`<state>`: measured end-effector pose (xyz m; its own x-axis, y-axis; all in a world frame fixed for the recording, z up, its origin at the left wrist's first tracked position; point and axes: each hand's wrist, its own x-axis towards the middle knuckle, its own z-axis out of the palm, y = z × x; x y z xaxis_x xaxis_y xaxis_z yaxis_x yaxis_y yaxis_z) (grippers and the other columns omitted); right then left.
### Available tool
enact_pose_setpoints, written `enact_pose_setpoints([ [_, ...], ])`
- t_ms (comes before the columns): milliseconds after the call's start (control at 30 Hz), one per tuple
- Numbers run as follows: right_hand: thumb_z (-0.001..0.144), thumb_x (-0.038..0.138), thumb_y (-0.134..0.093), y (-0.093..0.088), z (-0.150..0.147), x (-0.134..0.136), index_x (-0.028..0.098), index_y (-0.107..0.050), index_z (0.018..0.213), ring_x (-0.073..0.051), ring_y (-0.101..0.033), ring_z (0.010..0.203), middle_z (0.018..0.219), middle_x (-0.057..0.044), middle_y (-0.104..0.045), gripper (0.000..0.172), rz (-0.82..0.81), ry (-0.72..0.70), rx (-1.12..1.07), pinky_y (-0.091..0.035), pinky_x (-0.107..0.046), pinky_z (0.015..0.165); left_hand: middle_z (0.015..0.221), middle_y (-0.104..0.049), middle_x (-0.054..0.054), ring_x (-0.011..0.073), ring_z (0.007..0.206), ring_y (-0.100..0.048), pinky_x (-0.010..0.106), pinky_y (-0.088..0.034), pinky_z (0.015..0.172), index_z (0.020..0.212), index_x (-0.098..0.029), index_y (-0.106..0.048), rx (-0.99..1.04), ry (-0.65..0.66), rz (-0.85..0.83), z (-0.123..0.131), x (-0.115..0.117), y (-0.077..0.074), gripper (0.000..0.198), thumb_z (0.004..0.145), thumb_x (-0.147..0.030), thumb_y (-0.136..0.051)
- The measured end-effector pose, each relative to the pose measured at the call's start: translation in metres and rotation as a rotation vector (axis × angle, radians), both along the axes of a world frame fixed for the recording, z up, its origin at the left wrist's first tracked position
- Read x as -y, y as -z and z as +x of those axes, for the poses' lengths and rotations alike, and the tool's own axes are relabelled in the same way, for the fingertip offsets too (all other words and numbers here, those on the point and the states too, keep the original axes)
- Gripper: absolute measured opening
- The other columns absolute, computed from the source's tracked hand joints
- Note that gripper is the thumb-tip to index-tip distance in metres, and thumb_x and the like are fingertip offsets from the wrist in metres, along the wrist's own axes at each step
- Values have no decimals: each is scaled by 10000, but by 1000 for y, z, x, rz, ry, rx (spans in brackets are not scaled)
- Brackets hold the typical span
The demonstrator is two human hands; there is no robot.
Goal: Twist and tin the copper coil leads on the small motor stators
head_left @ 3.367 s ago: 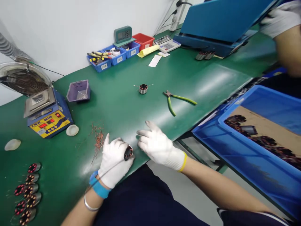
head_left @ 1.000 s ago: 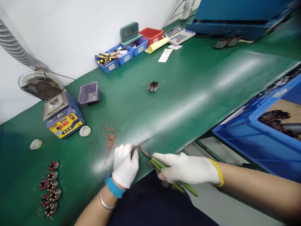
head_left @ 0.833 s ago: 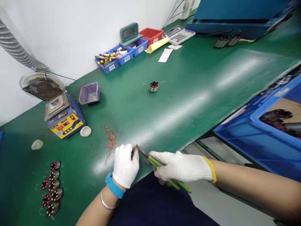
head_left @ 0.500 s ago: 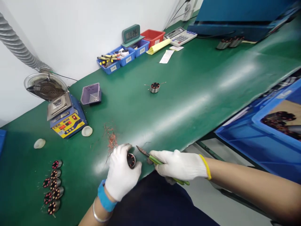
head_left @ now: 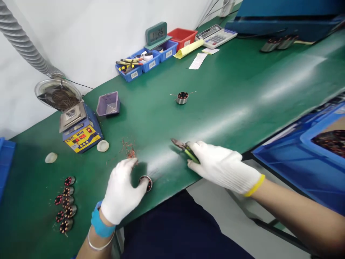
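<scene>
My left hand [head_left: 121, 194], in a white glove, is over the near edge of the table with thumb and fingers spread. Its thumb overlaps a small round motor stator [head_left: 149, 186], a metal ring with dark windings inside; whether it presses on it I cannot tell. My right hand [head_left: 215, 162], also gloved, is closed around green-handled cutting pliers [head_left: 191, 154], their dark jaws pointing to the far left. Copper wire clippings [head_left: 131, 153] lie just beyond my left hand. Farther back, another stator [head_left: 182, 98] stands alone with thin wires sticking out.
Several stators [head_left: 69, 211] are grouped at left. A blue-yellow solder pot [head_left: 83, 138] stands near a purple tray [head_left: 108, 104]. Tool bins [head_left: 134, 75], a clock [head_left: 156, 33] and a calculator [head_left: 219, 37] line the wall. Blue crates [head_left: 285, 158] are at right, below the tabletop.
My left hand has loosened from around the stator, which now sits on the table. My right hand has moved away with the pliers, farther right and forward. The view has shifted slightly.
</scene>
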<state>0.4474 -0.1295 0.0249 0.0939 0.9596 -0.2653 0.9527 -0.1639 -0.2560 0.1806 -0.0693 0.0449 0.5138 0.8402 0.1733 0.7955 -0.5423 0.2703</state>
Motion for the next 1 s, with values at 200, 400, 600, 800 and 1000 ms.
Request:
enact_pose_setpoints([
  [200,953,401,-314,15,-5,-7,112,-432,1333,-263,-541,758,978,-153,-566,492,218,-81,399,-194,-316,553,978,-641,73,255,908,-613,398,-500,841,1035,-203,-585,-98,36,-273,19,6,9,366,680,-250,-658],
  [400,949,372,-349,15,-12,-14,86,-461,1309,-280,-540,789,928,-146,-553,474,257,-94,408,-186,-325,550,817,-601,67,269,814,-572,405,-468,741,861,-185,-588,-253,-19,-148,37,12,30,75,798,-214,-560],
  [600,895,365,-451,4,-15,-3,179,-475,1283,-251,-583,877,1055,-106,-596,431,135,36,-123,-345,-297,623,792,-586,55,253,789,-549,384,-448,720,823,-193,-556,-197,-23,-95,36,13,39,27,807,-214,-550],
  [800,787,334,-569,-4,-22,19,186,-503,1123,-145,-574,681,829,-13,-600,373,-566,-13,-1105,-436,-253,597,752,-565,35,234,751,-534,368,-439,692,789,-208,-525,-105,-35,-130,32,12,41,50,808,-232,-564],
  [1000,720,306,-637,8,-35,16,177,-505,1076,-108,-549,639,823,-1,-572,400,-684,54,-1230,-473,-234,580,763,-568,36,236,767,-545,366,-445,702,785,-208,-519,-65,-25,-118,31,13,43,47,816,-199,-553],
])
